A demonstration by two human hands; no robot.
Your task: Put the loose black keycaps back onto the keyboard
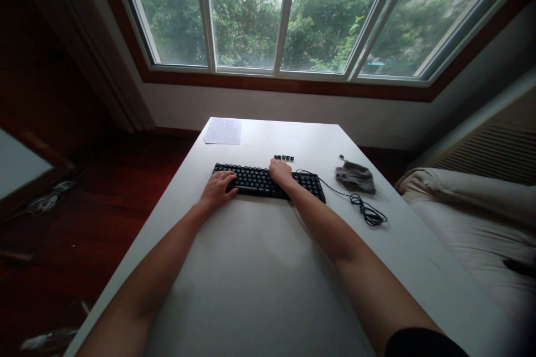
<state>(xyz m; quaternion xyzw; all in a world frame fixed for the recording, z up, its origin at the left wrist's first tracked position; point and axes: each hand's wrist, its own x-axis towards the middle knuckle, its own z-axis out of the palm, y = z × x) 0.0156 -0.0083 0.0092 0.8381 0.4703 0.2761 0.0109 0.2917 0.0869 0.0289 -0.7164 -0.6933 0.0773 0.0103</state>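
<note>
A black keyboard lies across the white table in front of me. My left hand rests on its left end, fingers stretched over the keys and thumb apart along the near edge. At the keyboard's back edge, right of the middle, my right hand is closed with its fingers curled down. Whatever its fingertips pinch is hidden behind the hand. Just beyond it, several loose black keycaps stand in a row on the tabletop.
The white table reaches toward the window. A printed sheet lies at its far left corner. To the right are a grey fuzzy pouch and the keyboard's coiled cable. A cushioned seat stands beside the table.
</note>
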